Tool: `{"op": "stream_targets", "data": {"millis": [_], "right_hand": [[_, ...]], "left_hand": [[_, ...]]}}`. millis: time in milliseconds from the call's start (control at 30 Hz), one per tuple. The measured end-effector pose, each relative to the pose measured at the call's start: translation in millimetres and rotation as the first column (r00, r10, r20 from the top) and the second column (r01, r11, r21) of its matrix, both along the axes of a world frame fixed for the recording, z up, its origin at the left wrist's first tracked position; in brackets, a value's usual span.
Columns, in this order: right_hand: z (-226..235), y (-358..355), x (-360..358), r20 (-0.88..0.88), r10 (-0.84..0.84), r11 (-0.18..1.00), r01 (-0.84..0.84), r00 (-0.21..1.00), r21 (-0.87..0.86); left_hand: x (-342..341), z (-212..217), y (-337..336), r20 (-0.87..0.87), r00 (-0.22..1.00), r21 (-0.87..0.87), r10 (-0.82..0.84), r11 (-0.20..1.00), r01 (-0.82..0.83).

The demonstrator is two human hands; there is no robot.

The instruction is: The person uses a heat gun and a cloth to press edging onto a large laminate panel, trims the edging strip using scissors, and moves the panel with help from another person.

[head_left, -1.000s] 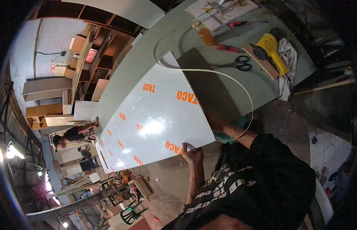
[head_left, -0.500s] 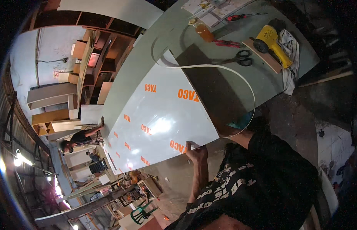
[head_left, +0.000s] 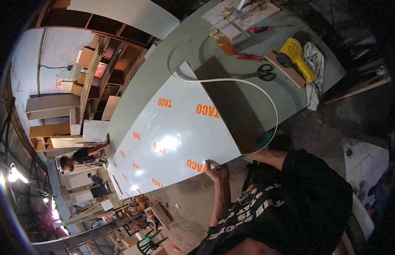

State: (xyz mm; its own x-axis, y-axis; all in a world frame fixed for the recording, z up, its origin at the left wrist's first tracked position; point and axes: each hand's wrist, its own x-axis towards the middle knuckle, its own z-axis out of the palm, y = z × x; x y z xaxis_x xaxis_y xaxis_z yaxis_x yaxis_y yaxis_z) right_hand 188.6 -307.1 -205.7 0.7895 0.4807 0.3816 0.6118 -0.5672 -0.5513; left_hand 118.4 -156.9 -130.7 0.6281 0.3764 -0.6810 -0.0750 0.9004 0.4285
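Pinched on the near edge of the white laminate sheet [head_left: 172, 144], the left hand [head_left: 216, 172] has its fingers curled over the rim, closed on it. The right hand is hidden behind the sheet's near right corner and the dark sleeve, so I cannot tell whether that grip is closed; its forearm [head_left: 265, 155] runs up to that corner.

Largest first: the long grey-green bench [head_left: 163, 80] runs from the near right away to the upper left, and the sheet lies along it, its long axis the same way, the near short edge overhanging toward the person. The sheet is glossy, with orange lettering on a protective film. By the look of it, it is thin, light for its spread, springy rather than stiff, and slick, so it would likely sag or whip if lifted from one corner; taking it at the near edge with both hands spread apart seems safest, since a sharp bend could crack it.

A thin white edging strip [head_left: 274, 114] loops from the sheet's far corner round to the near right corner. Beyond it lie a yellow power tool [head_left: 293, 53], scissors [head_left: 265, 72], red-handled pliers [head_left: 250, 56] and an amber bottle [head_left: 225, 42]. Another person [head_left: 78, 156] works at the far left.
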Motion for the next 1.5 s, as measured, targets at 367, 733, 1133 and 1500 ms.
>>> {"op": "stream_targets", "data": {"millis": [367,733,1133,1500], "right_hand": [[84.2,-198.8,-25.2,-0.643,0.282,0.926,-0.378,0.712,-0.011],[149.7,-327.2,119.1,-0.427,-0.444,0.878,0.478,0.788,-0.031],[156.3,-348.5,245.8,-0.369,-0.207,0.978,0.204,0.906,-0.047],[176.4,-107.2,344.9,-0.402,0.341,0.928,-0.372,0.85,0.0]], "left_hand": [[-3.6,-5.7,-22.2,0.034,0.999,0.133,-0.032,0.991,0.028],[-0.8,12.5,-69.5,-0.001,0.999,0.246,0.05,0.968,-0.048],[-13.5,20.9,-214.1,0.058,0.993,0.214,0.105,0.97,-0.116],[-0.9,19.7,-223.5,-0.095,0.995,0.373,0.027,0.928,0.011]]}}
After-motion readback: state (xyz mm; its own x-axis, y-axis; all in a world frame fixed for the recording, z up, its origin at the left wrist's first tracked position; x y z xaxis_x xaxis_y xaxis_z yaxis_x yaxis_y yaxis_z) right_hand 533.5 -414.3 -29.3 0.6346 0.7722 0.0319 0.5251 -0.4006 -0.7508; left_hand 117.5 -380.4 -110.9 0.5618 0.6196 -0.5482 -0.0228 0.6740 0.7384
